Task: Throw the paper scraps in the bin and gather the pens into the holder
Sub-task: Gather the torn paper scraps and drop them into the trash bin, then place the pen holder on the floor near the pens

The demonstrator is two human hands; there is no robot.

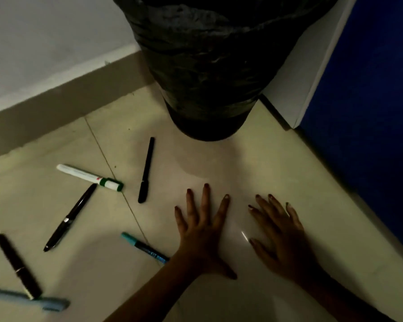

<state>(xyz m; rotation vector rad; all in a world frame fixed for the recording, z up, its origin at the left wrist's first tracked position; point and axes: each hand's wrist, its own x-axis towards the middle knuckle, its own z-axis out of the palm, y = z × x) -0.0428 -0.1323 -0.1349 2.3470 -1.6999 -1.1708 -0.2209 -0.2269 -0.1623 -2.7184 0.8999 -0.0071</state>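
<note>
Both hands are lying flat on the floor (pixel 277 163) just in front of the bin (pixel 209 73), left hand (pixel 201 231) and right hand (pixel 282 235) spread open, gripping nothing. Six pens are lying loose, all left of the bin: a black pen (pixel 146 169) nearest it, a white marker (pixel 89 177), a clip pen (pixel 70 217), a teal pen (pixel 144 248), a dark pen (pixel 18 266), a pale blue marker (pixel 28 298).
</note>
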